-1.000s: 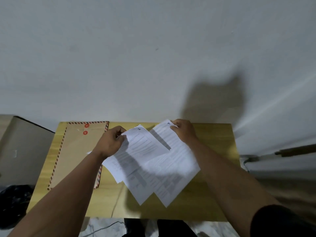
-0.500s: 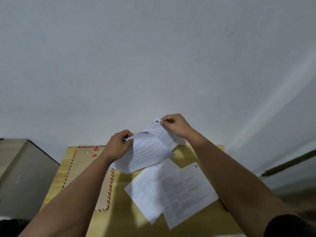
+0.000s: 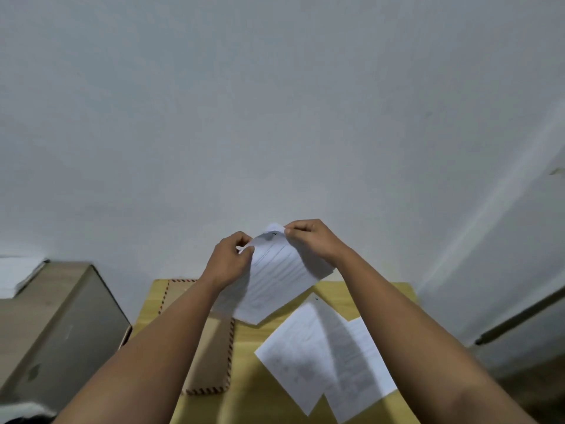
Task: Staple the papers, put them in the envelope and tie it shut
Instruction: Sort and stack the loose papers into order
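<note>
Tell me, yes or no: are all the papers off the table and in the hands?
No: two sheets lie on the yellow table, while the left hand and right hand hold the others above it.

Left hand (image 3: pixel 227 263): raised above the desk, fingers curled, thumb and forefinger pinched closed | Right hand (image 3: pixel 312 240): level with it and close beside, fingertips (image 3: pixel 289 231) pinched closed, knuckles up | Both forearms: bare, extended forward, converging from the lower corners toward the centre.
</note>
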The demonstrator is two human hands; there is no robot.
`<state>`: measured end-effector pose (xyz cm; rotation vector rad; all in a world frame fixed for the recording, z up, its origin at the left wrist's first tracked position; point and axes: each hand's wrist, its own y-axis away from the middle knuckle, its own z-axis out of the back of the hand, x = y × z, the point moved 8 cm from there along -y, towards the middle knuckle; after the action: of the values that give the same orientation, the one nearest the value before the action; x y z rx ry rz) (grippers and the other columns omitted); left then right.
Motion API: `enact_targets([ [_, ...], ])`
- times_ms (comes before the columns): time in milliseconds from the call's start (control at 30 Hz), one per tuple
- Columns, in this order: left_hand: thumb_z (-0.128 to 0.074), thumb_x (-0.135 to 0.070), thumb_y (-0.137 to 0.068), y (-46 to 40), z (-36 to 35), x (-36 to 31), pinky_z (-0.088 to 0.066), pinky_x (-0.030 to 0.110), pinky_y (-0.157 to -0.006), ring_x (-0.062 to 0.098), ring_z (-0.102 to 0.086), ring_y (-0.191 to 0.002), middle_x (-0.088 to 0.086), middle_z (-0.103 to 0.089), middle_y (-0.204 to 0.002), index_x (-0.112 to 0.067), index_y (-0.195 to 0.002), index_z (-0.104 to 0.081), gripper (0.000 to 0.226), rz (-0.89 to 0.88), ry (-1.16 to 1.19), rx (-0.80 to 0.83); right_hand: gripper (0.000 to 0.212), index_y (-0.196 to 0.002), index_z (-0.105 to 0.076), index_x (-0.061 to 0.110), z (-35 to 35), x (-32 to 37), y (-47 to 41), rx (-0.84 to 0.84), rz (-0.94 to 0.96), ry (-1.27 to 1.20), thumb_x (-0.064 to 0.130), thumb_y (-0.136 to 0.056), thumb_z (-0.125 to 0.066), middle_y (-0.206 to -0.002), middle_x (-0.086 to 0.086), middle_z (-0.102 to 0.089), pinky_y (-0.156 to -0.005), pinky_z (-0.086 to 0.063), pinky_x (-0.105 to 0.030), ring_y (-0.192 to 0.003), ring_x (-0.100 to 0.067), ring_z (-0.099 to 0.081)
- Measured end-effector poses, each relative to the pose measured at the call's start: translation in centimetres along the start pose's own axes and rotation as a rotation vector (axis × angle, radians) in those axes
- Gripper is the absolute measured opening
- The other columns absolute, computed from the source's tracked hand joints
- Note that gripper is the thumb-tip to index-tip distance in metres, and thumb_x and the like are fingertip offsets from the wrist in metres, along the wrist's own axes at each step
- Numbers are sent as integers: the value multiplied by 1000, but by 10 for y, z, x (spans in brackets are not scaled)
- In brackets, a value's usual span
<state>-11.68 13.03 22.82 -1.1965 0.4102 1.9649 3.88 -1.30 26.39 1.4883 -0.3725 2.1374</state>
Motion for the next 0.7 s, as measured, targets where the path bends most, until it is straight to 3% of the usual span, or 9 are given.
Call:
enact_targets([
  [167,-60,-20,-96,3,10,-3,-50,33,-71,18,-66,-79,-7,-71,-92,-24,-89,-65,10,10,31,-6,17,-99,-79,16,-10,18,13,-19,48,-15,30,-94,-72,-100,0,-77,-85,-54,-23,-92,-9,-70],
  [233,-60,-21,-95,4,10,-3,-51,36,-73,22,-66,-81,-7,-71,-91,-23,-89,-65,8,8,37,-10,8,-96,-78,15,-11,21,16,-26,80,60,20,-91,-73,-90,3,-77,-75,-54,-20,-83,-7,-70],
  [333,-63,-24,-94,6,8,-5,-48,36,-73,18,-58,-76,-6,-64,-86,-26,-96,-61,4,4,59,-31,11,-90,-76,11,-7,19,20,-69,79,83,9,-89,-65,-79,4,-72,-67,-51,-20,-72,-7,-66],
  [433,-68,-33,-91,7,4,-13,-45,38,-81,14,-56,-73,-7,-57,-75,-35,-104,-62,15,-30,6,-27,12,-97,-75,3,0,14,26,-83,45,-16,4,-92,-64,-82,-4,-73,-63,-54,-21,-71,-11,-69],
  [500,-68,-34,-90,5,-2,-22,-44,39,-87,12,-61,-78,-5,-64,-77,-34,-96,-65,7,-75,-58,6,13,-103,-73,-1,6,6,28,-80,-6,-114,1,-93,-65,-84,-8,-75,-63,-56,-23,-72,-15,-72],
  [567,-67,-28,-91,2,-14,-31,-48,35,-79,13,-63,-76,-5,-70,-79,-28,-87,-65,4,-92,-5,99,15,-107,-72,-2,15,-3,29,-89,-39,-189,-1,-93,-67,-88,-11,-77,-64,-58,-26,-75,-20,-75],
  [700,-59,-20,-95,-5,-42,-35,-49,34,-70,18,-62,-71,0,-72,-80,-29,-93,-64,10,-76,4,203,20,-111,-71,-4,38,-32,35,-172,-92,-210,-3,-91,-70,-98,-21,-76,-66,-58,-21,-78,-17,-77],
])
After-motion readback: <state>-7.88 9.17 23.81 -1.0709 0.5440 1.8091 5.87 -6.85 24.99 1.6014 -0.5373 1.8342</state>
